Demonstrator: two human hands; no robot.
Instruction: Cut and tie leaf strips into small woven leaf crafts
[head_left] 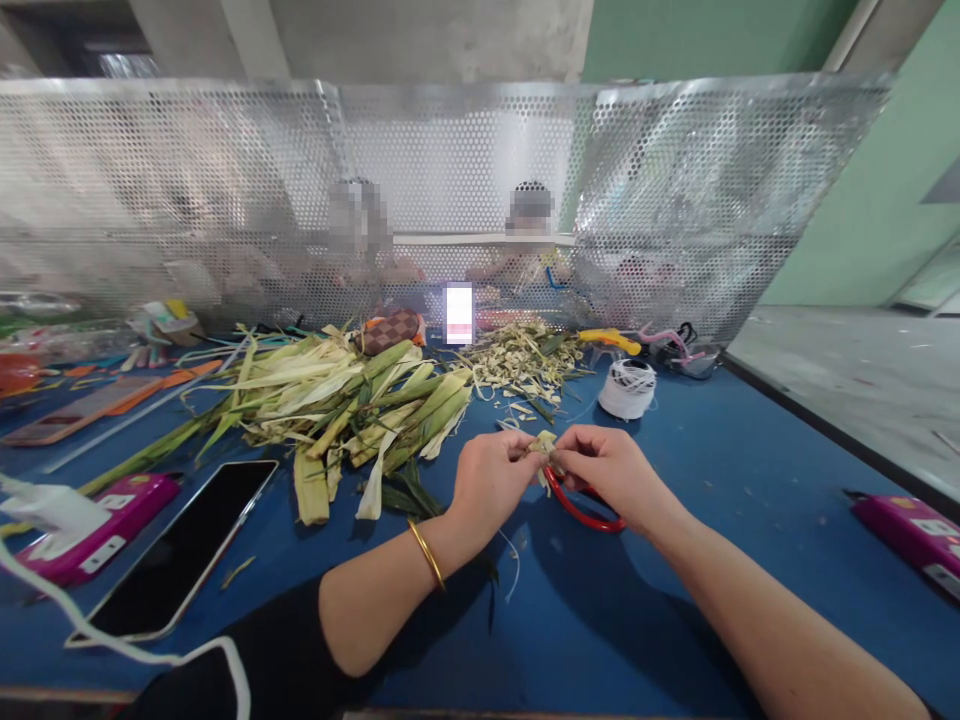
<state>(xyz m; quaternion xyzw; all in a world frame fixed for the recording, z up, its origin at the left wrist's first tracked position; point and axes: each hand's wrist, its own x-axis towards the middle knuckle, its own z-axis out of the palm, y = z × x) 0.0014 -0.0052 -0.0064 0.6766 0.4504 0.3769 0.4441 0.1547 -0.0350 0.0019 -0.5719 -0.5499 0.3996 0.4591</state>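
Note:
My left hand (491,480), with a gold bangle at its wrist, pinches a small pale green piece of corn husk (546,440). My right hand (607,465) meets it from the other side, fingertips closed on the same piece. A curved red loop (589,517), perhaps a scissors handle, shows below my right fingers; whether they touch it I cannot tell. A thin white thread (515,570) trails on the table by my left wrist. Beyond the hands, a spool of white string (628,388) stands upright.
A heap of corn husks (352,400) lies left, cut husk scraps (525,355) behind. A black-screened phone (180,550) and a purple power strip (112,525) with a white plug are at left; another purple strip (911,535) is right. A perforated screen (465,150) stands at the back; people sit behind it.

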